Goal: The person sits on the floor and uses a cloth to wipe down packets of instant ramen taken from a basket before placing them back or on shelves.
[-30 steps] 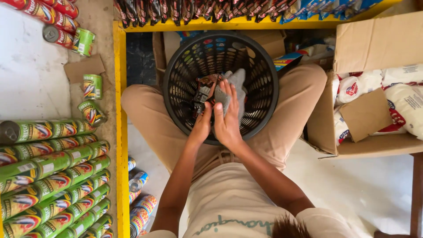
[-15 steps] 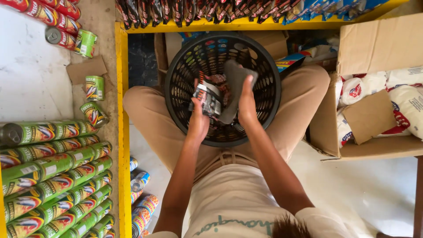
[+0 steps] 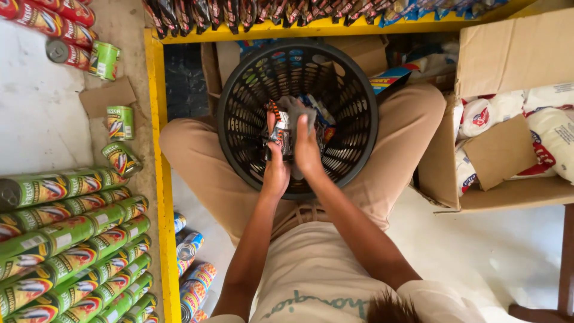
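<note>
Black basket [image 3: 239,113]: hands [image 3: 293,158] hold shiny packet [image 3: 280,133].

- Below me, the pale concrete floor [image 3: 36,113] carries rows of green cylindrical cans [image 3: 66,239] lying on their sides.
- A torn brown cardboard scrap [image 3: 107,96] lies near them.
- An open brown cardboard box [image 3: 508,54] sits at my right.

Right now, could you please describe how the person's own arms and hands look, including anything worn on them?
Both arms are bare along their visible length, slim and long. The left hand and right hand wear no gloves, and no rings, watch or bracelet show. The only sleeves are the short, light beige ones of a T-shirt, visible at the bottom edge near the shoulders. No markings can be made out on the arms.
</note>
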